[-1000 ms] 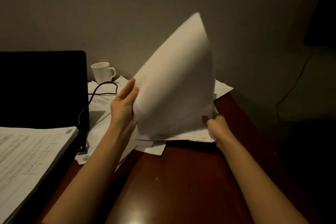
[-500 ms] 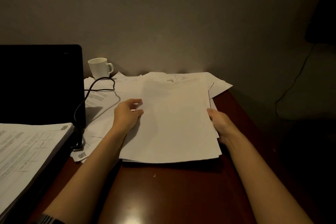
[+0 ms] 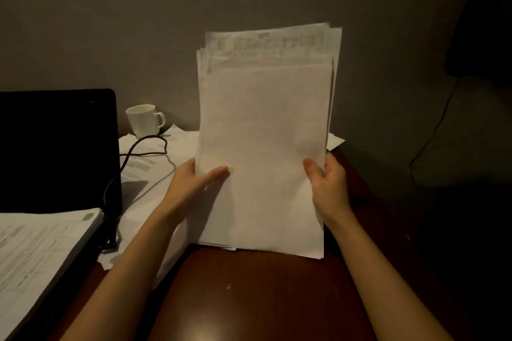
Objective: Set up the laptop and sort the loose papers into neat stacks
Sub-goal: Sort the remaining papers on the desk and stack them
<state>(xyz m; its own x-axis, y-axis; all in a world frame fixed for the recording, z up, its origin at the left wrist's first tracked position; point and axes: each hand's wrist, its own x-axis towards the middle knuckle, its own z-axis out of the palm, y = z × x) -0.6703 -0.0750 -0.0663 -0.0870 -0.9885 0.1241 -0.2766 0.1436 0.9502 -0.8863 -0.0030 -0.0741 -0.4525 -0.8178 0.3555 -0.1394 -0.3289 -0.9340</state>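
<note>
- Head view: we see a dark red-brown table (image 3: 249,299) with a glossy top that throws back a soft glare near the bottom edge.
- Behind it stands a plain grey-brown wall (image 3: 166,22); the room is dim, and the right side falls into deep shadow.
- A thin cord (image 3: 432,130) hangs down against the wall at the right.
- Our left hand (image 3: 191,185) grips the left edge of a sheaf (image 3: 263,147) of papers, thumb laid across the front sheet, the other fingers hidden behind.
- Our right hand (image 3: 329,185) grips the right edge the same way, thumb in front and fingers curled round the back.
- The sheaf stands upright, its lower edge at the table top; we cannot tell whether it touches.
- The front sheet is blank on the side facing us; printed sheets stick up unevenly behind it at the top.
- More loose sheets (image 3: 155,163) lie spread on the table behind and left of the sheaf, reaching the wall.
- The laptop (image 3: 55,147) stands open at the left, its screen black.
- A black cable (image 3: 130,158) runs from beside the laptop across the loose sheets.
- A white mug (image 3: 144,119) sits by the wall, between the laptop and the sheaf.
- A thick printed stack (image 3: 41,252) lies at the lower left, in front of the screen.
</note>
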